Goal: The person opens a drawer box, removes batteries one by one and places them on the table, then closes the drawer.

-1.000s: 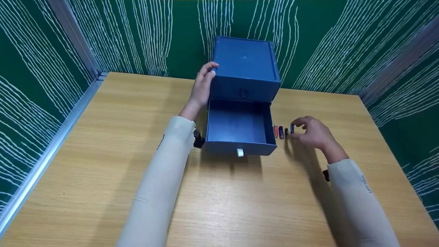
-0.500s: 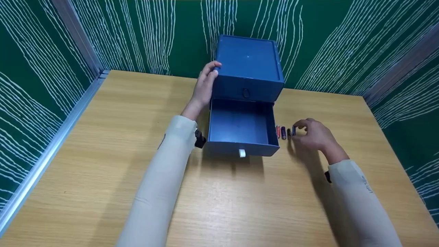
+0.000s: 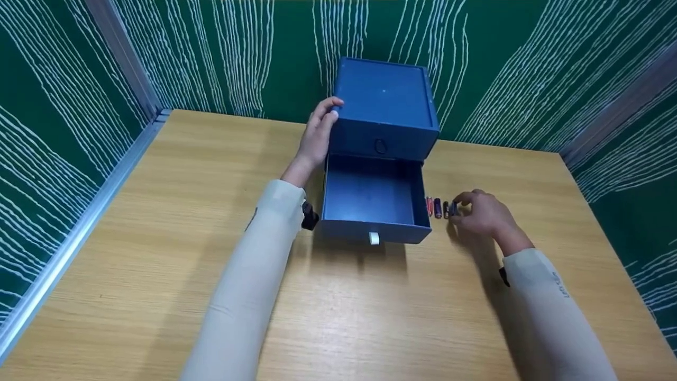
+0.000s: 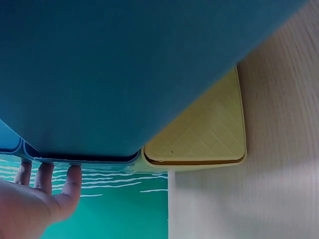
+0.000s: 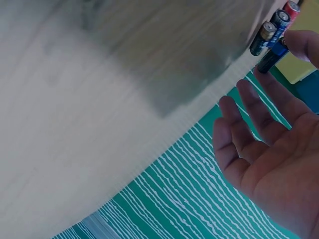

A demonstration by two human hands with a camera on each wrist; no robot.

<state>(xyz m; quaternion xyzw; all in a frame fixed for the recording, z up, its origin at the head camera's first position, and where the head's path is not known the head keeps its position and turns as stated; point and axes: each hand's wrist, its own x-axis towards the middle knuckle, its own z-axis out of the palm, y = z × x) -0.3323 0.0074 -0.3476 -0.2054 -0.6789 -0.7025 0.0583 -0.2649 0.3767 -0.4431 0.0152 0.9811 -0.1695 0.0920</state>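
Green panels (image 3: pixel 69 79) with wavy white lines stand at the far left, meeting a metal frame (image 3: pixel 124 53) beside the wood-grain surface (image 3: pixel 132 254). Next comes a pale left sleeve (image 3: pixel 243 275), with a small black device (image 3: pixel 309 215) at its wrist. The left hand (image 3: pixel 314 135) rests against the left side of a blue drawer unit (image 3: pixel 387 92), its fingers extended, the tips touching the upper edge near the front corner. A dark loop (image 3: pixel 380 146) sits on the unit's upper front; below it, a blue drawer (image 3: pixel 344 232) is pulled out, a white tab (image 3: pixel 374 238) on its face. The left wrist view shows a yellow section (image 4: pixel 209 124) at the bottom of the unit, next to the surface. Just right of the drawer, three batteries lie side by side: a red battery (image 3: pixel 429 207), a dark blue battery (image 3: pixel 437 208) and a dark battery with a coppery end (image 3: pixel 446 209). Beside them, the right hand (image 3: pixel 484 214) pinches a blue battery (image 5: pixel 272 56) between thumb and forefinger, its other fingers loosely bent; whether that battery touches the surface I cannot tell. A pale right sleeve (image 3: pixel 550 307) follows.
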